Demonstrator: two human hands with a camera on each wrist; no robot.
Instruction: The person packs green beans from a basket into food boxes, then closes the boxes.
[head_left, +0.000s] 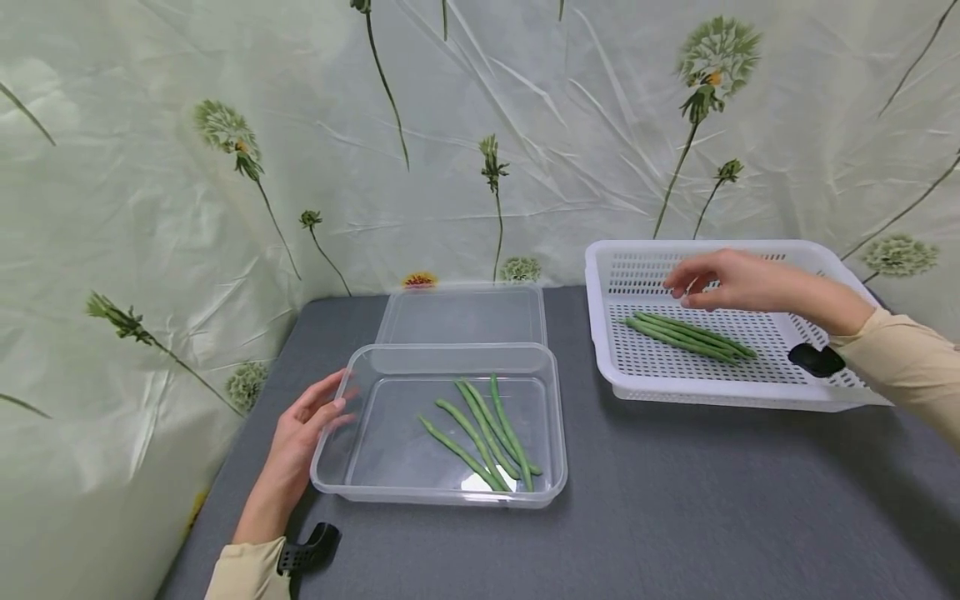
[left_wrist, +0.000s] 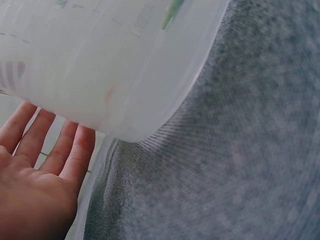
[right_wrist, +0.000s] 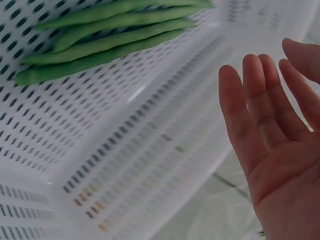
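My left hand (head_left: 303,433) rests with its fingers against the left wall of a clear plastic container (head_left: 397,497). Inside that container several green beans (head_left: 480,425) lie fanned out toward its right side. Over the white perforated basket (head_left: 606,350) at the right, my right hand (head_left: 738,279) hovers with relaxed fingers and holds nothing. Below it, a small bundle of green beans (head_left: 686,337) lies side by side on the basket floor. The right wrist view shows these beans (right_wrist: 110,40) apart from the fingers.
Behind the container a flat clear lid (head_left: 461,317) lies on the grey tablecloth (head_left: 615,508). A pale sheet printed with dandelions (head_left: 450,167) rises at the back and left. Dark wrist devices show at both sleeves, one (head_left: 311,548) near the container.
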